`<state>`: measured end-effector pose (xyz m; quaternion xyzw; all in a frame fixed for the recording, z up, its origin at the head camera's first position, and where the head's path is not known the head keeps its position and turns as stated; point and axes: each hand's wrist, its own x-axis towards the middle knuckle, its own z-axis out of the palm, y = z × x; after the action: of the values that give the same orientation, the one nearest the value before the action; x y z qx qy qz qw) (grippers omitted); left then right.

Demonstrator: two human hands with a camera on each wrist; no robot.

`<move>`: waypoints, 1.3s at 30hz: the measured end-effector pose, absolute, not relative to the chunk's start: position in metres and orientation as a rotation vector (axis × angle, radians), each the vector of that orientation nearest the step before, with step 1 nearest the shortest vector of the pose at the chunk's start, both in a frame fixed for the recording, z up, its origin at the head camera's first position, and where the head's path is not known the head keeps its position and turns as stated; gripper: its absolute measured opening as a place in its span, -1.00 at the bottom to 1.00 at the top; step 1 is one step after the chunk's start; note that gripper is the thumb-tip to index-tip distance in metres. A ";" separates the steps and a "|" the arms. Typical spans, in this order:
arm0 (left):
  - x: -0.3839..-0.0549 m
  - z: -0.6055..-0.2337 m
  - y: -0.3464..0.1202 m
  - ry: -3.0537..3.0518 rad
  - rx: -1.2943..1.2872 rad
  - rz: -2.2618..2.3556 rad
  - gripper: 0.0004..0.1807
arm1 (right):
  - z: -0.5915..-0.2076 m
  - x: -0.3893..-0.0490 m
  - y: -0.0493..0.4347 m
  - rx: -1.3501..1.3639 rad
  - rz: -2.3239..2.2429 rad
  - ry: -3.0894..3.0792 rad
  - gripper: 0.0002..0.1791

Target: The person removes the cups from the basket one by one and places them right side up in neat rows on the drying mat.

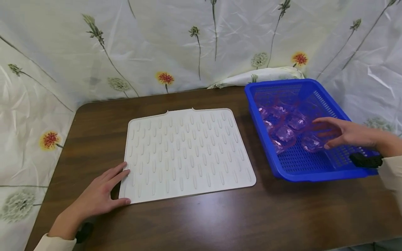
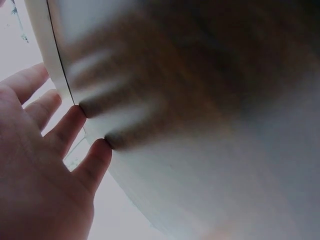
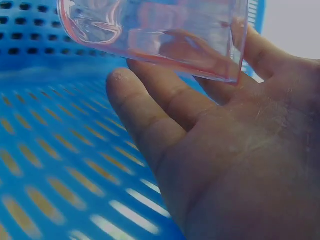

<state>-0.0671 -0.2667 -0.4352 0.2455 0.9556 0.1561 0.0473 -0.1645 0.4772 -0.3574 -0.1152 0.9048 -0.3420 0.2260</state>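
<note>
A white mat (image 1: 188,153) with raised oval ridges and a spout-like notch at its far edge lies flat on the table. My left hand (image 1: 100,191) rests at its left edge, fingertips and thumb touching the rim, fingers loosely spread. At the right, my right hand (image 1: 351,134) reaches into a blue basket (image 1: 276,167), its fingers spread around a clear pink cup (image 1: 311,142) that lies on its side. In the right wrist view the cup (image 3: 150,35) covers parts of some fingers, which show through it; firm contact is hard to make out.
Several more clear pink cups (image 1: 284,134) lie heaped in the left part of the basket. The dark wooden table (image 1: 201,219) ends at a flower-patterned white curtain (image 1: 138,45) behind and at the left. Slots pierce the basket's floor and walls.
</note>
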 end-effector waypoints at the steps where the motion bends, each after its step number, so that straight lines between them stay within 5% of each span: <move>1: -0.068 -0.435 -0.266 2.911 0.746 0.474 -0.04 | -0.354 -0.163 0.478 -0.328 -0.926 2.524 -0.16; 16: -0.071 -0.434 -0.265 2.889 0.704 0.461 -0.03 | -0.289 -0.168 0.474 -0.053 -1.046 2.911 -0.17; 25: -0.070 -0.435 -0.266 2.894 0.707 0.441 -0.02 | -0.267 -0.191 0.420 -0.141 -1.162 2.937 -0.15; 33: -0.071 -0.434 -0.267 2.891 0.705 0.442 -0.01 | -0.258 -0.220 0.367 -0.304 -1.461 2.804 -0.38; 39: -0.069 -0.433 -0.266 2.876 0.692 0.453 0.00 | -0.255 -0.239 0.330 -0.336 -1.231 2.793 -0.25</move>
<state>-0.0688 -0.2658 -0.4325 0.2304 0.9584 0.1510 0.0743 -0.2388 0.3298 -0.2549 -0.1095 0.9090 -0.4005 0.0354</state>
